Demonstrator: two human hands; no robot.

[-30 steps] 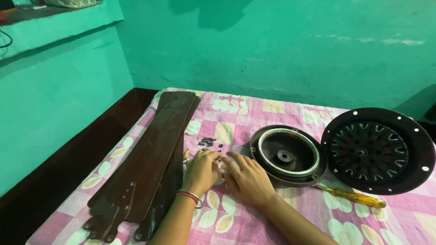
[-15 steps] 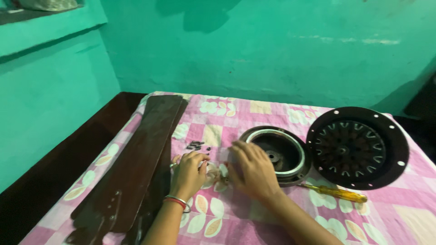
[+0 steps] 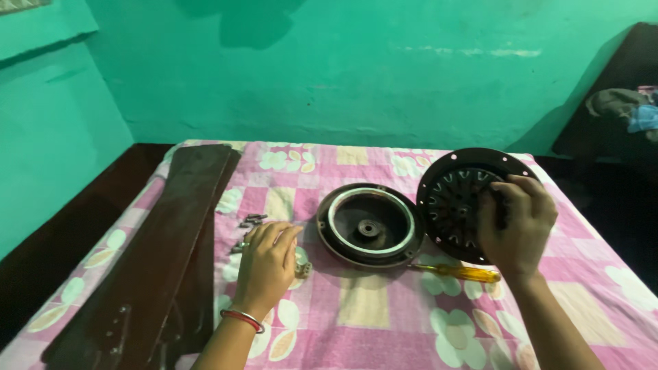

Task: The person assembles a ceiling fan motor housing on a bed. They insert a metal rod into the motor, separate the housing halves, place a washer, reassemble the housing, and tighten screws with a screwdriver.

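Now, in the head view, the right hand (image 3: 515, 223) is clasped over the right edge of a round black fan motor cover (image 3: 458, 203), fingers curled across its ribbed inner face and thumb behind, holding it tilted up on its edge. The forearm runs in from the lower right, wrist bent upward. The left hand (image 3: 267, 264) lies palm down on the bed (image 3: 370, 322), fingers loosely spread and relaxed, gripping nothing that can be seen; a small metal part (image 3: 302, 266) peeks out just beside its thumb side, touching or nearly so. A red bangle (image 3: 241, 318) circles that wrist.

Between the hands sits a round fan motor housing (image 3: 369, 225), open side up, with a pale ring inside and a central hub. A yellow-handled screwdriver (image 3: 460, 273) lies just below the right hand. A few dark screws (image 3: 250, 220) lie just beyond the left hand's fingertips. Left of the left hand, long brown fan blades (image 3: 161, 260) are stacked on the pink floral sheet.
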